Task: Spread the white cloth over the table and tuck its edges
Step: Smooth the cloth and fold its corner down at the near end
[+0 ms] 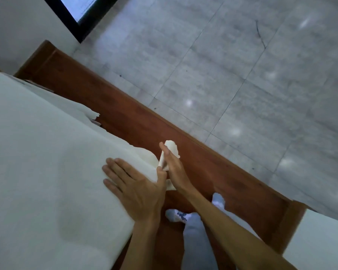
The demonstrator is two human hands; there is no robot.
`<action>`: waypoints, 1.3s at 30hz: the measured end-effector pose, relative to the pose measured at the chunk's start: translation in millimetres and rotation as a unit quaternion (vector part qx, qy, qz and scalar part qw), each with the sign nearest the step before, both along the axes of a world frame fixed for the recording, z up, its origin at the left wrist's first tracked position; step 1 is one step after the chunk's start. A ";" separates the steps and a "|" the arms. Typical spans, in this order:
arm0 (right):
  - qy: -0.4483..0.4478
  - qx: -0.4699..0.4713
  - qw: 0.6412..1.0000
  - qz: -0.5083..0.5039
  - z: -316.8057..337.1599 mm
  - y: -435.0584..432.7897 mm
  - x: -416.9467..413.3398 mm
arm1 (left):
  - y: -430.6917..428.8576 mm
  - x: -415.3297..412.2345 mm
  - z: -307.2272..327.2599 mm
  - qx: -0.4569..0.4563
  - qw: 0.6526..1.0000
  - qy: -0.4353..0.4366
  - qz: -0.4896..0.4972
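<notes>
Left hand (133, 184) lies flat, open, on white cloth (47, 152) by the edge; my right hand (174, 168) grips its bunched corner just beside.

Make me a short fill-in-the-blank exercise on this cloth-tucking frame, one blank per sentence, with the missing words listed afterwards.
1. The left hand lies ____ on top of the white cloth, fingers spread.
2. The right hand has a loose end of the cloth in its ____.
3. The wood beside the cloth is reddish-____.
4. The person's feet are in white ____.

Missing words: flat; grip; brown; socks
</notes>
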State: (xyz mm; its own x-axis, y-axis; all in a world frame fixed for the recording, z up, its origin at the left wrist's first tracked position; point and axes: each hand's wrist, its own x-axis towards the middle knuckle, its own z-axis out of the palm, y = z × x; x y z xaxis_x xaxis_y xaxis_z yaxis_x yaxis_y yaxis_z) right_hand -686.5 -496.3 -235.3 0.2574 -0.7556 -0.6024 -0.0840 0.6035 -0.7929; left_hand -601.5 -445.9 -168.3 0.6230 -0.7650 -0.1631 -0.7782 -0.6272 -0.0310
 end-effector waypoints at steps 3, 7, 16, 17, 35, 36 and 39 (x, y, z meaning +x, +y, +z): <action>0.000 -0.009 1.000 0.010 0.4 7.8 -2.5 | 0.6 1.4 -1.2 0.008 1.000 -0.004 0.001; 0.007 -0.025 0.994 0.104 -9.6 4.4 -5.8 | -0.9 0.7 2.5 0.011 1.000 0.001 0.000; 0.086 -0.063 0.905 0.413 -61.6 -31.0 8.9 | -3.8 1.9 2.2 0.028 1.000 -0.012 0.002; 0.088 -0.045 0.905 0.413 -68.4 -31.9 10.0 | -4.1 2.1 1.5 0.025 1.000 -0.014 0.002; 0.088 -0.188 0.913 0.352 -73.4 -75.6 -44.5 | -4.2 -0.1 -3.8 -0.019 0.999 -0.032 0.013; 0.056 -0.218 0.902 0.369 -52.6 -64.5 -55.3 | -4.8 -0.6 -3.7 -0.021 0.999 -0.031 0.013; 0.016 -0.357 0.825 0.438 -21.5 -25.4 -78.9 | -4.3 -1.3 -3.5 -0.023 0.999 -0.030 0.015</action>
